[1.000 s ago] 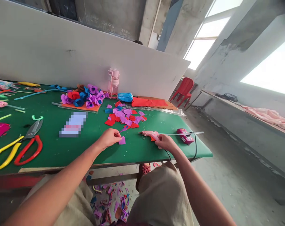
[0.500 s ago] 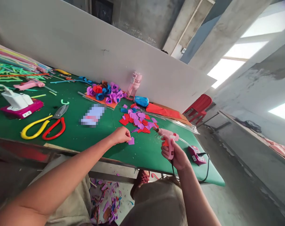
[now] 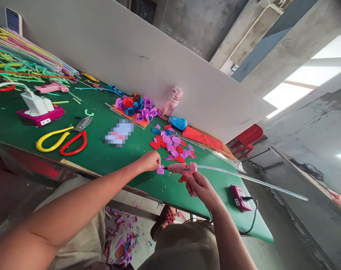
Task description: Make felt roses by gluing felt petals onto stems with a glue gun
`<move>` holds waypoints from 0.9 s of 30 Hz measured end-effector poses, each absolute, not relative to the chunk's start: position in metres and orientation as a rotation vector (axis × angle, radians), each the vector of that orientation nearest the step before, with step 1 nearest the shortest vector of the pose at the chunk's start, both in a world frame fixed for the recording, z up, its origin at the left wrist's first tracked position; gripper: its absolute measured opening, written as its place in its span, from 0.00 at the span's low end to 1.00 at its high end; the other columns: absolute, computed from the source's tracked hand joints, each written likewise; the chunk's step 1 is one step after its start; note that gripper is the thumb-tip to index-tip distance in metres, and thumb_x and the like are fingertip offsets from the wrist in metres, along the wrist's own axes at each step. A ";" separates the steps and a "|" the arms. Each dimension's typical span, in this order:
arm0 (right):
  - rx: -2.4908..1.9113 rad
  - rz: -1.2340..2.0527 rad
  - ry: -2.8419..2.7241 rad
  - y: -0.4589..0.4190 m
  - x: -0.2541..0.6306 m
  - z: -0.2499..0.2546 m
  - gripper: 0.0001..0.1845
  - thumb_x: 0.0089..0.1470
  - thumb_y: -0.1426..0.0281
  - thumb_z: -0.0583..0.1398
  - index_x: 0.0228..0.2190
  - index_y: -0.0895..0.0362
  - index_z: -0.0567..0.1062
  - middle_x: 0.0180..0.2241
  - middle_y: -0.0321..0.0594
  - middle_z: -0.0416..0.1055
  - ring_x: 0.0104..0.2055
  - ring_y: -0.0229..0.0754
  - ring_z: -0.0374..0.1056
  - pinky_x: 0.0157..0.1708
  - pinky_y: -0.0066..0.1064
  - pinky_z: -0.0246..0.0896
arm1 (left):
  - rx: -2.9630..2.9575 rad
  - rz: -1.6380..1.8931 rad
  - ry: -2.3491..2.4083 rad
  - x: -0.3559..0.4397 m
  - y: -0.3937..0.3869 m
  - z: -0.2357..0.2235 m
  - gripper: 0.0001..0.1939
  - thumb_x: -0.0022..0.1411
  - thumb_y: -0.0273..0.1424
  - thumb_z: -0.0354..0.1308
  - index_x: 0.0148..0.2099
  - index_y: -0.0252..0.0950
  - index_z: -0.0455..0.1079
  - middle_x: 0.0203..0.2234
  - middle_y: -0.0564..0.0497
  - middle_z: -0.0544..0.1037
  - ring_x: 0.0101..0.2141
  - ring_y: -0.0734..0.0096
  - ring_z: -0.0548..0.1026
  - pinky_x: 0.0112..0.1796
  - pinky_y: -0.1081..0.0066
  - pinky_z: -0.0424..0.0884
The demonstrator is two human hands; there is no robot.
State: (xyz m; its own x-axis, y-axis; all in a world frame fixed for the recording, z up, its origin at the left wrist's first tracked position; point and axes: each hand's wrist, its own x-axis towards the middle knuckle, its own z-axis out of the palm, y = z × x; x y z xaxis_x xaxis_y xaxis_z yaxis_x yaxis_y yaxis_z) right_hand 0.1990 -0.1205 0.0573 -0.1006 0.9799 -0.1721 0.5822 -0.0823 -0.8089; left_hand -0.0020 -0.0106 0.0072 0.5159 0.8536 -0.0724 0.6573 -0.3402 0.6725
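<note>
Pinched in my left hand is a small purple paper petal, held above the green table. My right hand is wrapped round the handle of a pink hot glue gun. Its dark nozzle points left and meets the petal's right edge; whether it touches cannot be made out. A long clear glue stick sticks out of the gun's back. Just beyond my hands lies a loose pile of purple, red and blue petals.
Finished paper flowers sit farther back, near a pink bottle and a blue pouch. Scissors, a power socket block and a second pink glue gun lie left. Another socket block with a cord is right.
My right hand has turned the glue gun leftward and brought its nozzle to the petal. The glue stick now shows at full length. My left hand keeps its pinch; the view has shifted somewhat.
</note>
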 end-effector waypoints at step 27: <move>-1.819 0.773 -2.020 -0.116 0.179 0.059 0.20 0.58 0.57 0.48 0.23 0.56 0.67 0.17 0.34 0.60 0.20 0.36 0.59 0.23 0.27 0.52 | 2.061 0.438 1.212 -0.001 -0.014 0.012 0.09 0.44 0.20 0.56 0.16 0.34 0.69 0.15 0.51 0.73 0.21 0.74 0.67 0.24 0.74 0.55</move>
